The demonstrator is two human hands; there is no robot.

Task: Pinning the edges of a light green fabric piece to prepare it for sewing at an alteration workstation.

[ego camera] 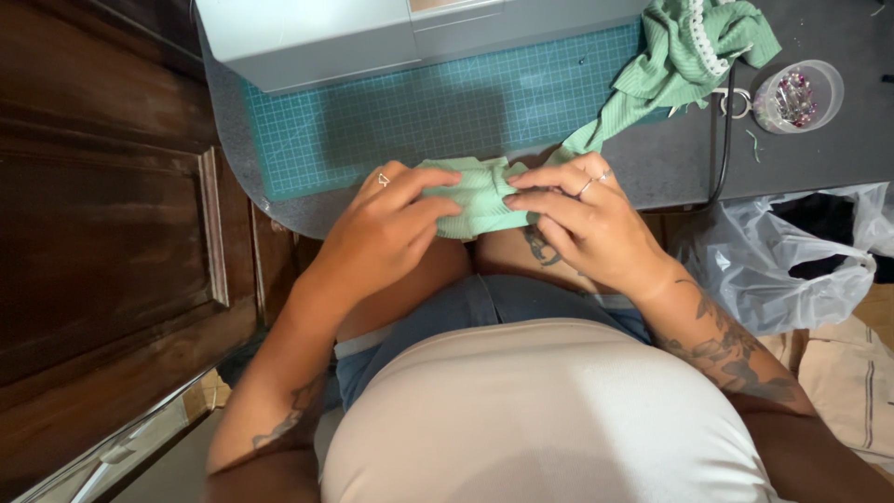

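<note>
A strip of light green ribbed fabric (475, 200) lies folded at the table's near edge, over my lap. My left hand (386, 228) pinches its left side, fingers pressed along the fold. My right hand (582, 219), with rings on two fingers, grips the right side, fingertips meeting the left hand's. The fabric runs up and right across the table to a bunched heap (689, 51) with white lace trim.
A teal cutting mat (372, 121) covers the grey table under a white sewing machine (317, 37). A clear cup of pins (796, 95) and small scissors (736, 101) sit at the right. A plastic bag (782, 270) hangs right; dark wooden door (102, 233) left.
</note>
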